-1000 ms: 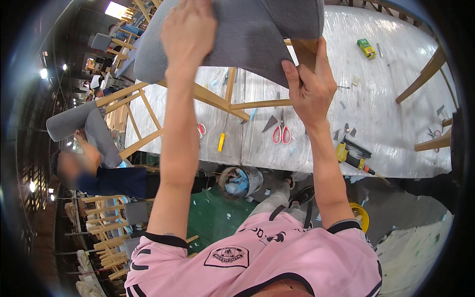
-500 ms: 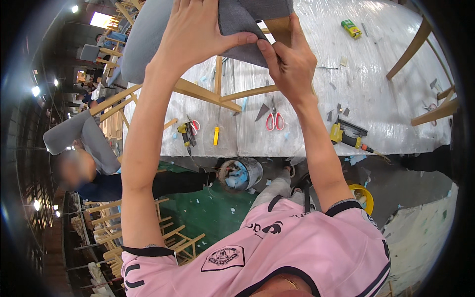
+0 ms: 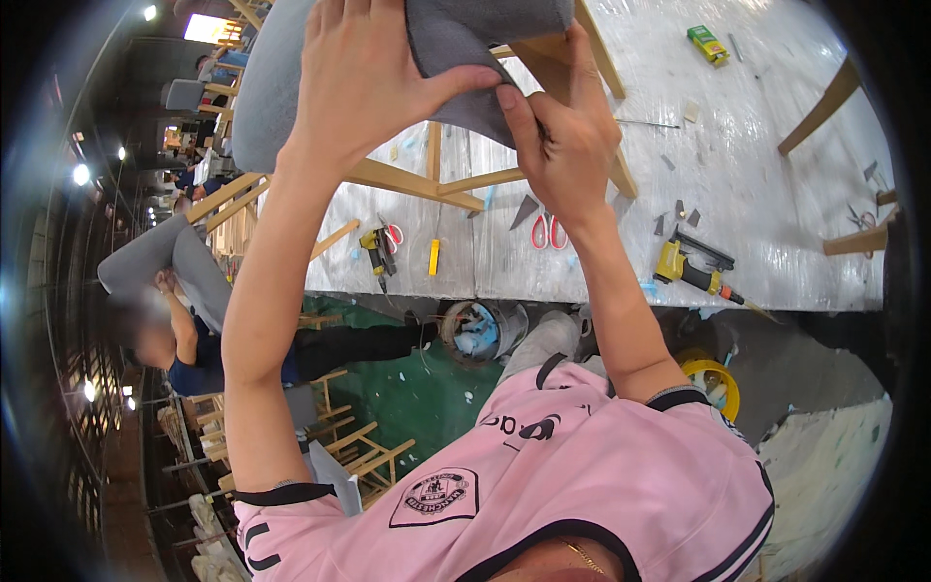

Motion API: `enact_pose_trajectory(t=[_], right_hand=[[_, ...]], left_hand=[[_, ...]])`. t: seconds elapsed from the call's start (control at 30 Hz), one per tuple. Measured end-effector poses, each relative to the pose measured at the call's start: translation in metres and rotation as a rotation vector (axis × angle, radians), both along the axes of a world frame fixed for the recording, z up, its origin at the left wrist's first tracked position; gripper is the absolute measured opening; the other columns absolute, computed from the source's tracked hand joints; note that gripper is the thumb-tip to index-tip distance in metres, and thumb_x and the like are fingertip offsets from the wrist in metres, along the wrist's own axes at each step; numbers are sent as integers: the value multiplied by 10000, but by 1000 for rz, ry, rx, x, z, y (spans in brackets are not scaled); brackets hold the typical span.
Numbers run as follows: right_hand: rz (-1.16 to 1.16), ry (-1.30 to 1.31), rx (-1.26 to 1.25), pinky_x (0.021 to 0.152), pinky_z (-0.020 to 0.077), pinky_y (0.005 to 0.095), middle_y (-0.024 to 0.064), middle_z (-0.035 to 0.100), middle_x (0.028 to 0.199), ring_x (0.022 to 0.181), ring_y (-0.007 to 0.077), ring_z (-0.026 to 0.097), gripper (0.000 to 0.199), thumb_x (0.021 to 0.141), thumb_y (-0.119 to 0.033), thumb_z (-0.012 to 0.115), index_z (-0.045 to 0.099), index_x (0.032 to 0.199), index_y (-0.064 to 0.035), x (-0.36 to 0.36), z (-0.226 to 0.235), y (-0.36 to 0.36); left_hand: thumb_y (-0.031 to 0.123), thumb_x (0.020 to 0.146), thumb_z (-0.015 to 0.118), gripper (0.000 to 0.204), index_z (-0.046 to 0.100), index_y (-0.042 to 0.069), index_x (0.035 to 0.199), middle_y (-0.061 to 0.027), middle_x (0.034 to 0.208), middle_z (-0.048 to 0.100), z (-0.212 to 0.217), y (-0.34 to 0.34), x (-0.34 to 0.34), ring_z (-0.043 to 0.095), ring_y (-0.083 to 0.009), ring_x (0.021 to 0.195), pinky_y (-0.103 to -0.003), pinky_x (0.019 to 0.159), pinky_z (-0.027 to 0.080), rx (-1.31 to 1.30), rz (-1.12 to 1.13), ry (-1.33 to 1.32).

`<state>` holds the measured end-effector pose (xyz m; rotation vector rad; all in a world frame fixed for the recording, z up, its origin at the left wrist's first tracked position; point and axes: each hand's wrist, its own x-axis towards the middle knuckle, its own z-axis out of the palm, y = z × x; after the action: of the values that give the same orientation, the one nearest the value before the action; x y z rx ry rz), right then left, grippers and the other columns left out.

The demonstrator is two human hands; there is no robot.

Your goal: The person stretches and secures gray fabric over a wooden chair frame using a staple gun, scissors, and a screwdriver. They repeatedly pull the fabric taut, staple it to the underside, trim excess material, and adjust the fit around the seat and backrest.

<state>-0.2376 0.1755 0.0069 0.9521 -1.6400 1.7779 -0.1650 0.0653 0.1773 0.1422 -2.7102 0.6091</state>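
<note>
A chair with grey fabric upholstery and wooden legs rests on the table under my hands. My left hand lies spread over the fabric, its thumb stretched right to the loose edge of a dark grey flap. My right hand holds that flap's edge, thumb against the cloth and index finger reaching up along the wooden frame. The two thumb tips almost meet. The top of the chair and some left fingertips run out of the picture.
On the plastic-covered table lie red-handled scissors, a yellow cutter, two staple guns and a green box. Below stand a scrap bucket and a yellow bucket. A co-worker handles another grey chair at left.
My view has shifted slightly, and both hands stay at the flap's edge with only small movement. More of the wooden frame shows beside my right hand. The co-worker's arm is now raised.
</note>
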Motion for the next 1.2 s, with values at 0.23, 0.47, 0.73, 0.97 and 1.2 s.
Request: enact_pose_trajectory(t=[0.23, 0.47, 0.73, 0.97, 1.2], right_hand=[[20, -155, -111, 977, 500, 449, 376, 508, 1453, 1124, 461, 659, 322, 912, -107, 721, 661, 681, 109, 6, 3, -9], [-128, -67, -205, 987, 507, 385, 299, 572, 1409, 1178, 374, 667, 326, 945, -232, 773, 766, 776, 46, -7, -16, -32], [-106, -58, -237, 1003, 501, 399, 297, 557, 1435, 1174, 354, 669, 307, 930, -211, 787, 769, 779, 56, -52, -9, -52], [-171, -58, -134, 1060, 460, 422, 349, 480, 1495, 1277, 457, 594, 289, 951, -160, 703, 691, 788, 78, -77, 26, -79], [600, -923, -968, 1141, 361, 414, 166, 483, 1427, 1361, 254, 460, 519, 1003, -233, 686, 441, 1400, -4, -25, 14, -137]], left_hand=[[602, 636, 888, 1152, 421, -89, 1430, -283, 1314, 576, -17, -6, -5, 578, -442, 1215, -497, 1016, 485, -40, -8, 186], [506, 637, 908, 1009, 498, -62, 1363, -252, 1258, 624, -26, -7, -15, 637, -407, 1134, -473, 942, 523, -94, -56, 292], [512, 680, 851, 848, 581, -62, 1243, -232, 1173, 648, -21, -20, -52, 652, -384, 1065, -466, 910, 504, -77, -71, 380], [566, 709, 812, 804, 599, -47, 1184, -219, 1065, 656, 4, -53, -95, 652, -381, 1016, -459, 867, 518, -82, -96, 347], [570, 732, 793, 806, 596, -57, 1199, -220, 1070, 653, 19, -87, -134, 646, -382, 1037, -462, 886, 522, -104, -181, 354]])
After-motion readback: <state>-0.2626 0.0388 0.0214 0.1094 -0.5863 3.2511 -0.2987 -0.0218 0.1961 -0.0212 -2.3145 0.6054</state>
